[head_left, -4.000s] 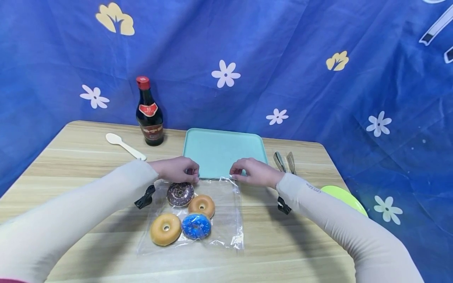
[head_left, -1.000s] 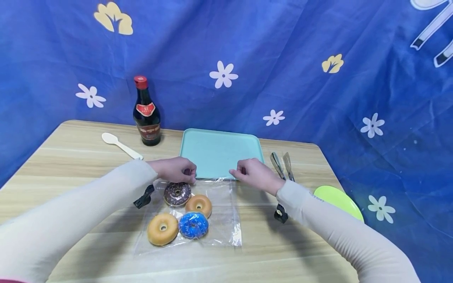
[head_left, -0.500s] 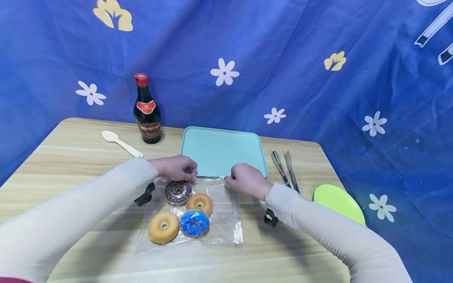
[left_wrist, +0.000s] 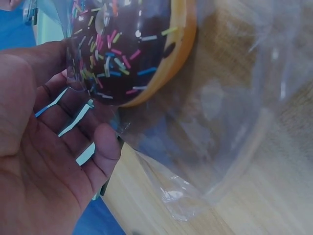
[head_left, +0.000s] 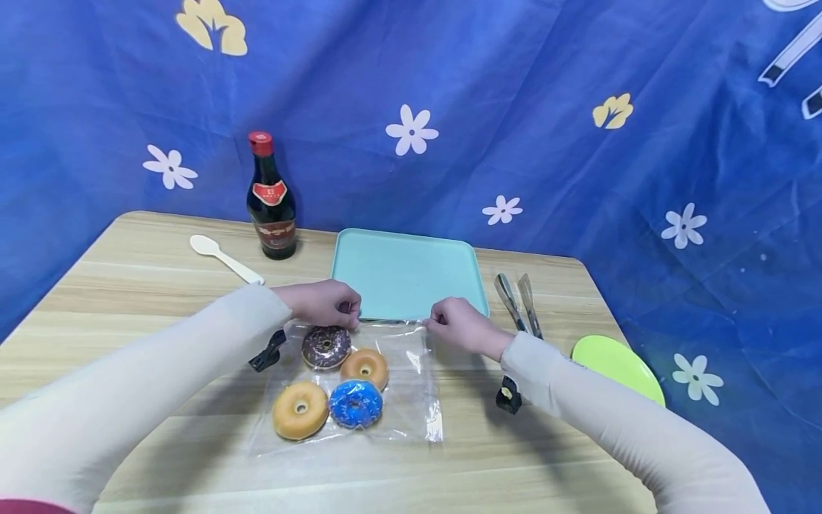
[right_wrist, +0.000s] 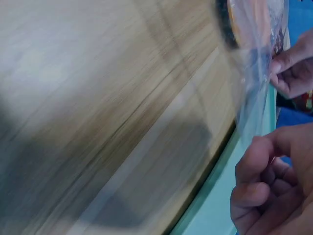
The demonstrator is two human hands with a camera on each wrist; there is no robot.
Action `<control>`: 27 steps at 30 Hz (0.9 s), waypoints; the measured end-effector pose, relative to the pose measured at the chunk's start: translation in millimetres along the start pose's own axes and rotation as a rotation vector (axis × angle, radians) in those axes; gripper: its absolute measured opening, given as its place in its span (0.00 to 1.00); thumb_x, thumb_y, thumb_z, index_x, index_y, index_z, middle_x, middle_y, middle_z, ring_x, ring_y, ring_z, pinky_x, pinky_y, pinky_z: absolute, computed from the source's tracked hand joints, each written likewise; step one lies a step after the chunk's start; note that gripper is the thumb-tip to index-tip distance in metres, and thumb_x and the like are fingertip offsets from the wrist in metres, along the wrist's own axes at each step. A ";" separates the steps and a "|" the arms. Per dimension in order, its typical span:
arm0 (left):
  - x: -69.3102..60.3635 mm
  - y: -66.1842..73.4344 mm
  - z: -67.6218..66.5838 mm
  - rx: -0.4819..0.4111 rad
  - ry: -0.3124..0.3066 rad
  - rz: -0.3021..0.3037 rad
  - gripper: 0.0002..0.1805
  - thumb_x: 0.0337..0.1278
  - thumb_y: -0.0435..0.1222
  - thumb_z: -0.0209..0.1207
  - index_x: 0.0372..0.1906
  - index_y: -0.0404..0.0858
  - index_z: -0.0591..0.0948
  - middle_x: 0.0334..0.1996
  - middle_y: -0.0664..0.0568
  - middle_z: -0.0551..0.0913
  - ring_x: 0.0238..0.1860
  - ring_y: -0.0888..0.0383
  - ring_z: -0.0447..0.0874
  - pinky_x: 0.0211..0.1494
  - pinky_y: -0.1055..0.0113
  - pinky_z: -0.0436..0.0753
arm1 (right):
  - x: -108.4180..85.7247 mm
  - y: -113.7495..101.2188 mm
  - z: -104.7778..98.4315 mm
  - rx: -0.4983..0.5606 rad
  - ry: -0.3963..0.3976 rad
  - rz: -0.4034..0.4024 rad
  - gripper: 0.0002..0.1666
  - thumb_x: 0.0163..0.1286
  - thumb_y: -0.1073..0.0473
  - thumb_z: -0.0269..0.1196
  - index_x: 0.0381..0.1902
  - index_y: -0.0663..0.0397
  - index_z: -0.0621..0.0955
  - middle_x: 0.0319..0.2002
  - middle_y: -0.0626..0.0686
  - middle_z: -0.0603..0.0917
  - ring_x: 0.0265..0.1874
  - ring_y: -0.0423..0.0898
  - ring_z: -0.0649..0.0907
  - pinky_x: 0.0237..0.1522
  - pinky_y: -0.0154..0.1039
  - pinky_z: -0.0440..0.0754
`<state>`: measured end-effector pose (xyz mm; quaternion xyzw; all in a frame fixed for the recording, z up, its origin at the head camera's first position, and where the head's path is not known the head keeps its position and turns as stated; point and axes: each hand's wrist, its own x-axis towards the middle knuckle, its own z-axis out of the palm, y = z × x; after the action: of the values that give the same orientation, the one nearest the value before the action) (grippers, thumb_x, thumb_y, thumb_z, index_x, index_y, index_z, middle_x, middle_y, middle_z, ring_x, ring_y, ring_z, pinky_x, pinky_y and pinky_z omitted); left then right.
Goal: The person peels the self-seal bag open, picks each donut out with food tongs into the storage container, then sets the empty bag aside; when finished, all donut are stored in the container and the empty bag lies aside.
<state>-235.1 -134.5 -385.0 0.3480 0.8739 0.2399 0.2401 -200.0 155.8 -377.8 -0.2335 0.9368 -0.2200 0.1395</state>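
Clear bag (head_left: pixel 407 391), four doughnuts (head_left: pixel 343 414) inside, lies on the table (head_left: pixel 501 457), its far side beside the tray (head_left: pixel 411 275) at the table's back edge. Your left hand (head_left: pixel 326 304) pinches that side near the brown doughnut (head_left: pixel 315 350); your right (head_left: pixel 464 325) pinches its far right corner.

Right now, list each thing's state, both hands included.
Clear plastic bag, loaded; sealed or not, unclear
Left hand, pinching the bag's edge
Right hand, pinching the bag's edge
Chocolate doughnut, bagged, whole
Blue-glazed doughnut, bagged, whole
Nearer plain doughnut, bagged, whole
Farther plain doughnut, bagged, whole
Dark bottle, upright, red cap on
Mint-green tray, lying flat
White spoon, lying down
Metal tongs, tips apart
Lime-green plate, partly hidden
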 end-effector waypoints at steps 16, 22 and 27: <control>1.4 0.6 0.3 0.016 0.000 -0.001 0.11 0.71 0.36 0.63 0.30 0.40 0.79 0.25 0.57 0.75 0.30 0.62 0.72 0.39 0.67 0.73 | -19.7 27.9 -12.2 0.160 -0.116 0.020 0.19 0.82 0.57 0.57 0.26 0.54 0.75 0.16 0.44 0.72 0.15 0.38 0.74 0.25 0.32 0.73; 2.7 -0.1 1.1 0.017 0.007 0.011 0.11 0.71 0.35 0.63 0.29 0.40 0.79 0.24 0.57 0.75 0.29 0.63 0.72 0.38 0.67 0.73 | -19.0 32.2 -11.3 0.175 -0.107 0.003 0.19 0.82 0.56 0.57 0.26 0.53 0.75 0.16 0.43 0.71 0.15 0.38 0.73 0.23 0.31 0.71; 2.4 -0.6 1.7 0.020 0.012 0.015 0.11 0.70 0.35 0.63 0.29 0.40 0.79 0.24 0.57 0.75 0.29 0.63 0.72 0.38 0.68 0.73 | -18.0 31.6 -9.8 0.203 -0.093 0.003 0.21 0.83 0.55 0.56 0.27 0.55 0.76 0.17 0.43 0.72 0.14 0.38 0.72 0.21 0.31 0.71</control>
<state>-235.9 -132.7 -387.3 0.3557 0.8750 0.2348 0.2296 -200.1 193.2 -381.5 -0.2269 0.9025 -0.3026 0.2062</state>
